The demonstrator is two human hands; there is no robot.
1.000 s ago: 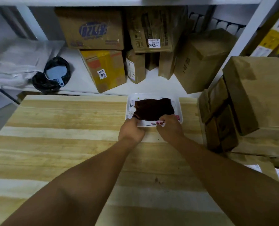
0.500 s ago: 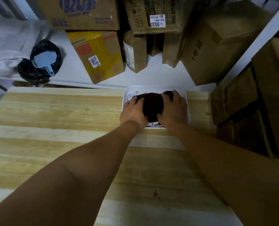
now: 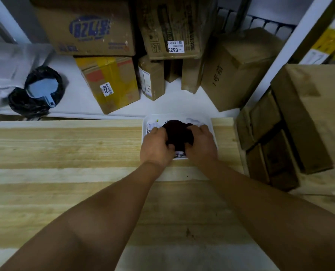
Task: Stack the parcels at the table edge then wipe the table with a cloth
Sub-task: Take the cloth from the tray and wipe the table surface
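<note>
A dark brown cloth is bunched up on a white tray at the far edge of the wooden table. My left hand grips the cloth's left side with curled fingers. My right hand grips its right side. Brown cardboard parcels are stacked at the table's right edge, beside my right arm.
Behind the table a white shelf holds several cardboard boxes, grey plastic bags and a black bag with a blue scoop. A white shelf post rises at the right.
The cloth lay spread flat on the tray a second ago; both hands have since gathered it into a bunch between them. The view has shifted slightly.
</note>
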